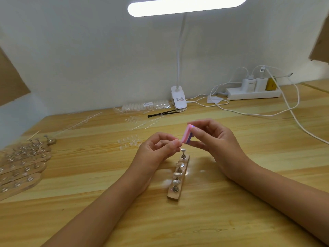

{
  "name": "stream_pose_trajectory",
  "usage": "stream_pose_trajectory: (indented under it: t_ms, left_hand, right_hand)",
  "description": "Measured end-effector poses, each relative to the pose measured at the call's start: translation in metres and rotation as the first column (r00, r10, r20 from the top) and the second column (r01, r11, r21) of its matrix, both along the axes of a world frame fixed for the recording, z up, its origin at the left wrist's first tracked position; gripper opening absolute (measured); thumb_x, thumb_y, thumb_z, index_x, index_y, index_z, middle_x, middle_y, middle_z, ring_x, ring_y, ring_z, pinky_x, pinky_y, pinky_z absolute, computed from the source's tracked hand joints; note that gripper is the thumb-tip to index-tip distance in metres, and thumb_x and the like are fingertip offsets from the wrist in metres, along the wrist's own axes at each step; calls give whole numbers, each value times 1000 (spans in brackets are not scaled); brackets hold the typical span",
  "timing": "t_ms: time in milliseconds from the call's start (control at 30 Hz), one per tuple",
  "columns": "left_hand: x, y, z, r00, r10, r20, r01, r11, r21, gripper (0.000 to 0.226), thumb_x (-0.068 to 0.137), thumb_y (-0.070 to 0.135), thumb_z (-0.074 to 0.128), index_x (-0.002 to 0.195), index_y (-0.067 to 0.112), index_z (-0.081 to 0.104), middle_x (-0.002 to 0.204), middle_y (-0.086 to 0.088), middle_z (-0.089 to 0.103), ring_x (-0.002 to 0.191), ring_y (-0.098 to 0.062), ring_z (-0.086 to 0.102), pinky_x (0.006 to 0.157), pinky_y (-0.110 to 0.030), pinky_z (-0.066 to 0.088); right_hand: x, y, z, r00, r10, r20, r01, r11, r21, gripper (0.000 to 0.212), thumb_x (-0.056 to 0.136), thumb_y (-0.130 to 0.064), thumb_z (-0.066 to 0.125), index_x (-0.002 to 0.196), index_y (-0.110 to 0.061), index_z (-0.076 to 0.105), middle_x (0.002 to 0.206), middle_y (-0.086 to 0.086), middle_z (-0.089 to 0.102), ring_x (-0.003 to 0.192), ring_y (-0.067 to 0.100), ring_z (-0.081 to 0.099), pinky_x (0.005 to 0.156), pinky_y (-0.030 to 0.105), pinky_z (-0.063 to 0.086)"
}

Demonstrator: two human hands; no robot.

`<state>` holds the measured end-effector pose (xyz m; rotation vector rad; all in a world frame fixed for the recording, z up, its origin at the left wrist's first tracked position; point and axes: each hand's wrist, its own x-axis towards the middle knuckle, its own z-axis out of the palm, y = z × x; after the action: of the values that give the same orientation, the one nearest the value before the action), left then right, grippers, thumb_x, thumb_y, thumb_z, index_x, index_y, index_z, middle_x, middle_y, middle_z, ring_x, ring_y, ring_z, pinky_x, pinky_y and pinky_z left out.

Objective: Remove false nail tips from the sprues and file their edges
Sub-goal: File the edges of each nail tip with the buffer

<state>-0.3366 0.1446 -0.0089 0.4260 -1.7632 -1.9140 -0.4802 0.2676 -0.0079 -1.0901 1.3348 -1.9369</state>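
Over the table's middle: both hands meet just above the far end of a wooden holder [178, 193].
Right hand [216, 139]: its thumb and curled fingers grip a pink-and-purple file block [187, 134], which is tilted with its lower end toward the other hand.
Left hand [158, 147]: the fingers are curled, and the thumb and forefinger are pinched together right against the file block's lower end. Whether they pinch anything cannot be told, as that spot is too small and blurred.
Wooden holder: it lies on the table [231, 202] between the two forearms, running away from the person. It bears a row of small metal stands [183, 152], and some of the middle ones carry pale mounted tips [179, 164].
Loose nail tips [129, 142]: a clear cluster lies on the table just left of the left hand, not touching it.
Sprues [142, 124]: thin clear strips lie farther back, beyond the loose nail tips and well apart from both hands.
Bagged tips [144, 105]: a clear packet lies near the wall, with black tweezers [163, 113] in front of it.
Lamp [178, 99]: a white clip-base lamp stands beside the packet, and its lit bar hangs overhead.
Power strip [254, 93]: it sits at the back right with chargers plugged in, and white cables trail across the table.
Far left: more wooden holders [23, 164] with stands lie overlapped, with a thin wooden stick [33, 135] beyond them.
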Motion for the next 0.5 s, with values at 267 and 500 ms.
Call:
stream_pose_trajectory:
  t_ms: [267, 500]
  left_hand:
    - [-1, 0, -1, 1000, 24, 10, -24, 1000, 0, 11, 70, 36, 78, 79, 30, 74, 91, -8, 76, 98, -21, 72, 84, -23, 55]
    - [-2, 0, -2, 999, 41, 1, -41, 999, 18, 7, 73, 32, 75, 74, 27, 70, 95, -10, 77, 95, -19, 73, 82, -22, 55]
  right_hand:
    - [3, -1, -1, 1000, -15, 9, 15, 1000, -1, 27, 80, -23, 69, 103, -9, 67, 92, -1, 74, 91, 18, 72, 76, 26, 58]
    - [6, -1, -2, 1000, -2, 7, 2, 1000, 4, 26, 79, -20, 70, 101, -6, 64, 91, 4, 73, 93, 20, 72, 77, 30, 59]
